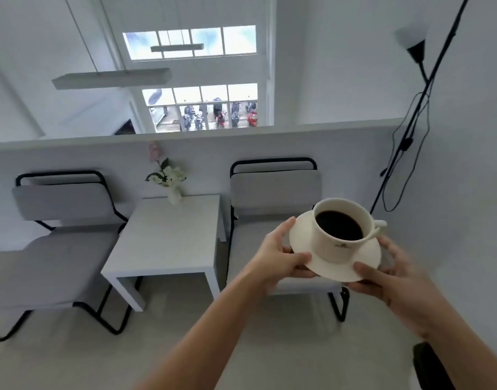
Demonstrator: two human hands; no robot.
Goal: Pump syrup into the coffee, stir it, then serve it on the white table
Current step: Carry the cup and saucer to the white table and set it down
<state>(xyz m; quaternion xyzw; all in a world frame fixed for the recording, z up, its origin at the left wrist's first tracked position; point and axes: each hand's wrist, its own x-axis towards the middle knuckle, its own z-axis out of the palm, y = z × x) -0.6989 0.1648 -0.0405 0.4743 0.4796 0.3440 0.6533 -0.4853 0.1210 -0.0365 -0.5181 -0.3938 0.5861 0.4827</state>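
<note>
- Two bare forearms reach forward from the bottom edge of the view; a dark strap or sleeve edge shows at the lower right, too blurred to identify.
- Left hand (279, 256) grips the left rim of a round cream ceramic saucer (312, 246), thumb on top, fingers underneath.
- Right hand (393, 273) grips the saucer's near-right rim the same way, thumb on top.
- Cream ceramic cup (336, 249) stands upright on the saucer, filled with black coffee (338, 225); handle points right; a small dark logo shows on its near wall.
- Cup and saucer are held in the air, above and in front of the right-hand grey-cushioned black-framed chair (272, 190), right of the table and not over it.
- Small square white table (163, 237) sits between that chair and a matching grey chair (59, 220) on the left.
- On the table's far edge: a small white vase of white and pink flowers (170, 178), against the low white partition wall (354, 144).
- Black floor lamp pole (416, 108) with trailing cable stands at far right.
- Paned window (202, 108) behind the partition shows parked motorbikes outside.
</note>
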